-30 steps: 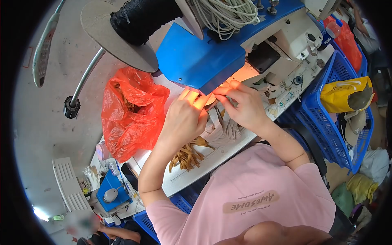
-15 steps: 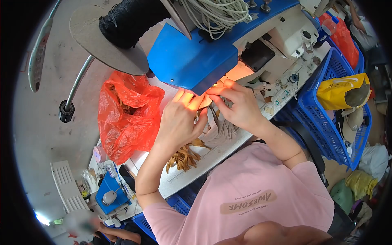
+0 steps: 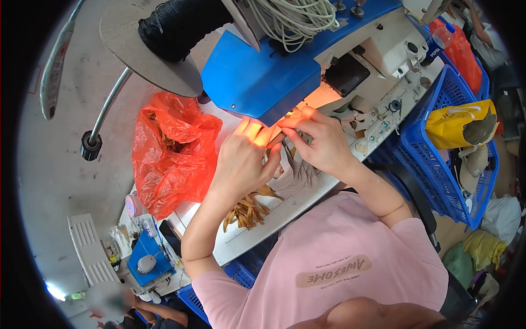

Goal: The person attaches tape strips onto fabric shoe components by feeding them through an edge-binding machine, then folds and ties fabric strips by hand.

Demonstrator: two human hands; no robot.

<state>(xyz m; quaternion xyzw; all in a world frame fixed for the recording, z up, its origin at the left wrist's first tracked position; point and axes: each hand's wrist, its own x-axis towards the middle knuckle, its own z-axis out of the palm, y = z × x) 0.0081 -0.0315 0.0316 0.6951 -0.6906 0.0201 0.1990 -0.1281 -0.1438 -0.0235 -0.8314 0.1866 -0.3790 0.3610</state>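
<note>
My left hand [image 3: 241, 159] is under the front of the blue machine head [image 3: 260, 77], its fingertips lit orange and partly hidden. Its thumb and fingers are closed on a small tan piece [image 3: 276, 139]. From the other side, my right hand [image 3: 320, 143] pinches the same piece between thumb and forefinger. Greyish fabric [image 3: 298, 172] lies below my hands on the white work surface [image 3: 233, 249]. A bunch of brown strips [image 3: 247, 213] rests beside my left wrist. The needle area is hidden by the machine head and my fingers.
An open red plastic bag [image 3: 172, 164] with brown pieces sits at the left. Above it are a black thread spool [image 3: 181, 27] and a metal lamp arm [image 3: 109, 104]. Blue baskets [image 3: 433, 153] and a yellow bag [image 3: 452, 123] stand right. Another person's arm [image 3: 164, 312] shows lower left.
The whole view has shifted slightly. Both hands stay at the machine head, and the small tan piece between them has changed angle a little.
</note>
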